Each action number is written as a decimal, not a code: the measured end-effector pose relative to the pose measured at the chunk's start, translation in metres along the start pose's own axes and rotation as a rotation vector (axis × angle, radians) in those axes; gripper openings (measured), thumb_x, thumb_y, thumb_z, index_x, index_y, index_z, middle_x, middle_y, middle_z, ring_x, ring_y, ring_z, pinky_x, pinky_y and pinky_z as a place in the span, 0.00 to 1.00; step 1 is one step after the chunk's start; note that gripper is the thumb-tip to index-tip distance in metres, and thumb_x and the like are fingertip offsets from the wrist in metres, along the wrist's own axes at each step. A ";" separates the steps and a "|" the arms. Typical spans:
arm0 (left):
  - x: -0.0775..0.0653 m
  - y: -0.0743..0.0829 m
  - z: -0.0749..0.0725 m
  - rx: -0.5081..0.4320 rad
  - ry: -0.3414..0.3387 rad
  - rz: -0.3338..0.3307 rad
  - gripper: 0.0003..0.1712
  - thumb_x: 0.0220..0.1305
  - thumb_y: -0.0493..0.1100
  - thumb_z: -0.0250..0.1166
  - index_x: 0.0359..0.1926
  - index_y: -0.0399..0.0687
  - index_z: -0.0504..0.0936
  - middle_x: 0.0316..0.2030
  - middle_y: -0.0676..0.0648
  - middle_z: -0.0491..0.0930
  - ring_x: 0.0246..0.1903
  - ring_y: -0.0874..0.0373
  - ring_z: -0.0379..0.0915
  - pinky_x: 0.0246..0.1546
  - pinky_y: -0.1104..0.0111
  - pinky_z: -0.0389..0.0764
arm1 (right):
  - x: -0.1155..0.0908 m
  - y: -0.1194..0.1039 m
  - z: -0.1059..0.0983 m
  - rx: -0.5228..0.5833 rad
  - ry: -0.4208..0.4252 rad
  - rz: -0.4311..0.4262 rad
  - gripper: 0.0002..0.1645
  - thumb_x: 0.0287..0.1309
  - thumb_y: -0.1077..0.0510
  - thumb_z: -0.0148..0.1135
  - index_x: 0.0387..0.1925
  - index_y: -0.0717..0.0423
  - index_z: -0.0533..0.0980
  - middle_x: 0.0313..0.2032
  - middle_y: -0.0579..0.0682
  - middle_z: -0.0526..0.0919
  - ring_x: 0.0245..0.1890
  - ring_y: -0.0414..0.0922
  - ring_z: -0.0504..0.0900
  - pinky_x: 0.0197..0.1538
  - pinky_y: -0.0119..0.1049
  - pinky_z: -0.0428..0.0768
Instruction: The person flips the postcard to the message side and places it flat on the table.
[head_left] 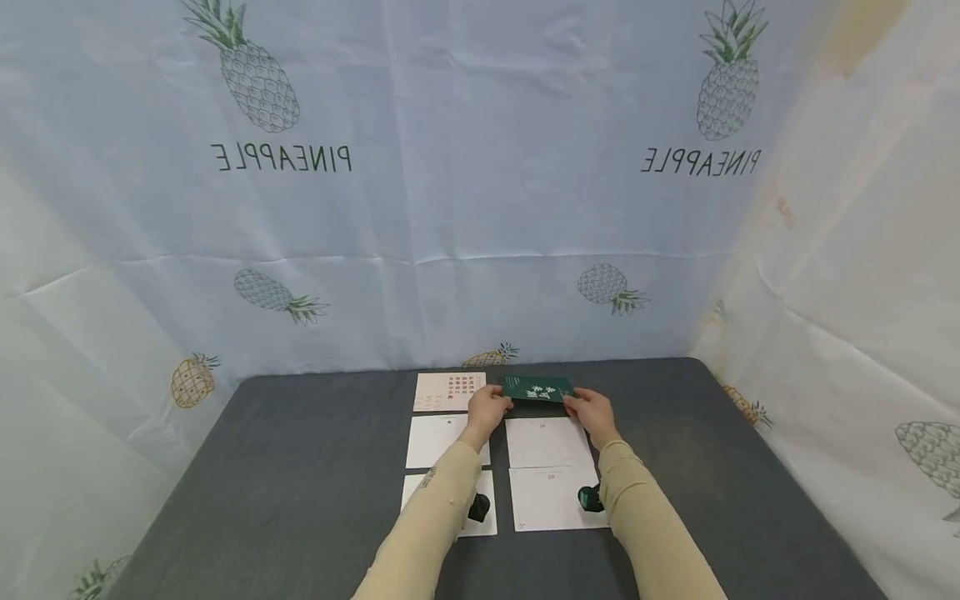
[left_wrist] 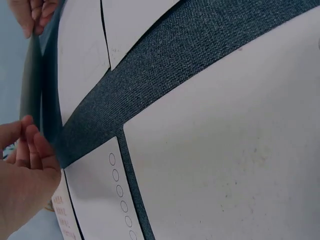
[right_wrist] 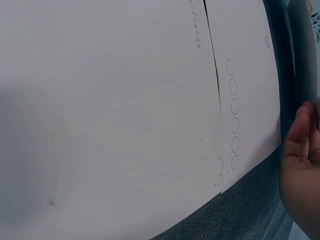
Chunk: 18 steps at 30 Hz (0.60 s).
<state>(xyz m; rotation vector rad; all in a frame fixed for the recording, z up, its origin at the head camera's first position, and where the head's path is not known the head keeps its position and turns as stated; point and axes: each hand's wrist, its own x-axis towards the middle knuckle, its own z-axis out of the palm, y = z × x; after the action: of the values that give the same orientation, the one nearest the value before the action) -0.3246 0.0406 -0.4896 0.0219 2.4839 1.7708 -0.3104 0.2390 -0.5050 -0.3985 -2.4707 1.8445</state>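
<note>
A dark green postcard [head_left: 536, 387] with white lettering is held slightly above the far part of the table. My left hand [head_left: 487, 412] pinches its left corner, and my right hand [head_left: 595, 414] pinches the right corner. From the left wrist, the card [left_wrist: 31, 82] appears nearly edge-on between both hands. In the right wrist view my right hand [right_wrist: 302, 172] has its fingertips on the card's edge. Just nearer than the green card lies a white card [head_left: 547, 443], with another white card [head_left: 555, 508] adjoining it.
Left of these, a column holds a card with red writing [head_left: 442, 392], a white card [head_left: 433, 442] and another white card [head_left: 483, 508] partly hidden by my left sleeve. All lie on a dark grey table [head_left: 300, 492]. A pineapple-print curtain [head_left: 487, 183] hangs behind it.
</note>
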 end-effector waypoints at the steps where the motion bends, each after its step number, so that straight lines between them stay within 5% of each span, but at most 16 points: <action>1: 0.000 0.000 0.000 0.015 0.004 0.001 0.22 0.63 0.36 0.56 0.56 0.29 0.71 0.37 0.38 0.83 0.38 0.49 0.80 0.43 0.62 0.80 | -0.001 -0.001 0.001 -0.030 0.001 0.002 0.31 0.65 0.59 0.52 0.66 0.67 0.58 0.57 0.69 0.71 0.54 0.57 0.75 0.51 0.40 0.79; 10: -0.003 0.001 0.001 0.119 -0.051 -0.038 0.23 0.65 0.37 0.54 0.59 0.28 0.70 0.42 0.37 0.82 0.44 0.48 0.80 0.50 0.58 0.78 | 0.008 0.008 0.004 -0.384 0.071 -0.075 0.31 0.61 0.49 0.58 0.60 0.63 0.68 0.56 0.66 0.74 0.53 0.61 0.74 0.51 0.53 0.76; 18: 0.001 -0.003 0.004 0.179 -0.075 -0.038 0.25 0.65 0.39 0.55 0.59 0.28 0.70 0.46 0.36 0.80 0.47 0.49 0.77 0.51 0.58 0.77 | 0.004 0.001 0.005 -0.416 0.044 -0.020 0.30 0.63 0.56 0.53 0.63 0.67 0.64 0.63 0.67 0.66 0.64 0.64 0.63 0.63 0.57 0.65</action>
<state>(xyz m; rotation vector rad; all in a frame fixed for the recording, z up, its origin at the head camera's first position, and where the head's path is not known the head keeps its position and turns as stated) -0.3252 0.0432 -0.4943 0.0520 2.5621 1.5000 -0.3146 0.2353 -0.5076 -0.4168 -2.8068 1.2874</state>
